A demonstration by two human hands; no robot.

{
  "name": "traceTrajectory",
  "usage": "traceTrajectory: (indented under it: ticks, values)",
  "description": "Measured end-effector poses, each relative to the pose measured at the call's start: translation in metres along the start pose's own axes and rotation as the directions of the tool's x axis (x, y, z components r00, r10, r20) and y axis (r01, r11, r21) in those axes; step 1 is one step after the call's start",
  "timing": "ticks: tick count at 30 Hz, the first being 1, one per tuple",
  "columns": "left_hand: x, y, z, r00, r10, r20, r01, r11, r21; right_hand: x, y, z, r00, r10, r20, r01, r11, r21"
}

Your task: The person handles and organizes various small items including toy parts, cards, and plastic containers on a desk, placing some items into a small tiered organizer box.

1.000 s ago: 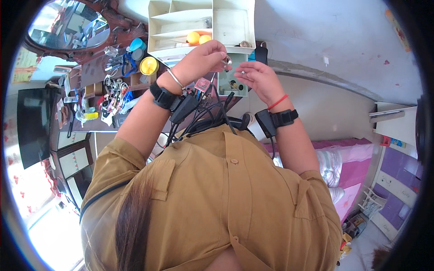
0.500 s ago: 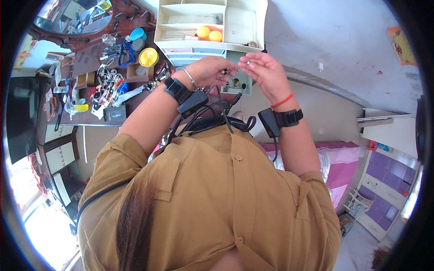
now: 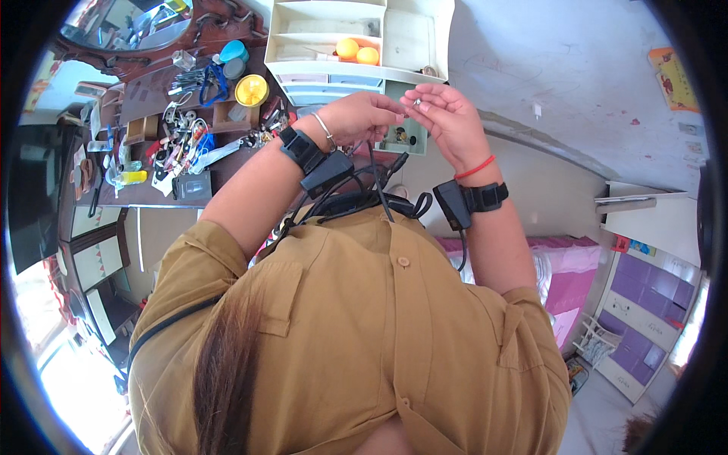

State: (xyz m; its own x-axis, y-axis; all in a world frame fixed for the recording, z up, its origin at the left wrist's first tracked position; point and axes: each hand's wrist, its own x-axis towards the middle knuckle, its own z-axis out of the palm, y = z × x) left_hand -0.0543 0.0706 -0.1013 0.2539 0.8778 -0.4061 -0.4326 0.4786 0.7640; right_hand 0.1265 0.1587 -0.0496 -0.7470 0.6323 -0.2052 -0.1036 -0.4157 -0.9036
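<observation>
My left hand (image 3: 356, 119) is closed, its fingers curled and its thumb and fingertips meeting my right hand's; what they hold, if anything, is hidden. My right hand (image 3: 449, 125), palm turned up, has its fingers bent round a small shiny silvery piece (image 3: 417, 101), too small to name. Both hands are in front of a white organizer box (image 3: 356, 74) with compartments. Beneath them a pulled-out pale green drawer (image 3: 413, 142) holds a few small dark and shiny bits. Two orange balls (image 3: 357, 51) lie in one upper compartment.
On the dark dressing table (image 3: 155, 106) at left lie a yellow round container (image 3: 251, 90), a teal lid (image 3: 233, 51), a blue band (image 3: 214, 83) and many loose trinkets. A mirror (image 3: 125, 23) stands behind. Black cables (image 3: 356, 199) hang between my forearms. A wall (image 3: 546, 83) rises at right.
My left hand has turned slightly, so the dark bits seen at its fingers are now hidden. The view has shifted a little; the right hand still has the silvery piece.
</observation>
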Motion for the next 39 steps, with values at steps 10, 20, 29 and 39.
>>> traceTrajectory:
  ticks: [10,20,29,39]
  values:
    - [-0.028,0.013,0.011,0.991,0.041,-0.125,-0.026,0.993,0.117,-0.007,0.001,0.000,0.999,-0.036,-0.033,0.032,0.992,-0.121]
    - [-0.033,0.014,0.010,0.946,0.226,-0.233,-0.141,0.932,0.333,-0.009,0.005,-0.002,0.990,-0.132,-0.043,0.116,0.957,-0.267]
    - [-0.028,0.020,0.012,0.927,0.280,-0.247,-0.180,0.915,0.361,-0.011,0.010,-0.006,0.974,-0.224,-0.027,0.195,0.899,-0.393]
    - [-0.018,0.030,0.023,0.909,0.366,-0.199,-0.275,0.886,0.374,-0.012,0.005,-0.018,0.965,-0.262,0.000,0.229,0.842,-0.489]
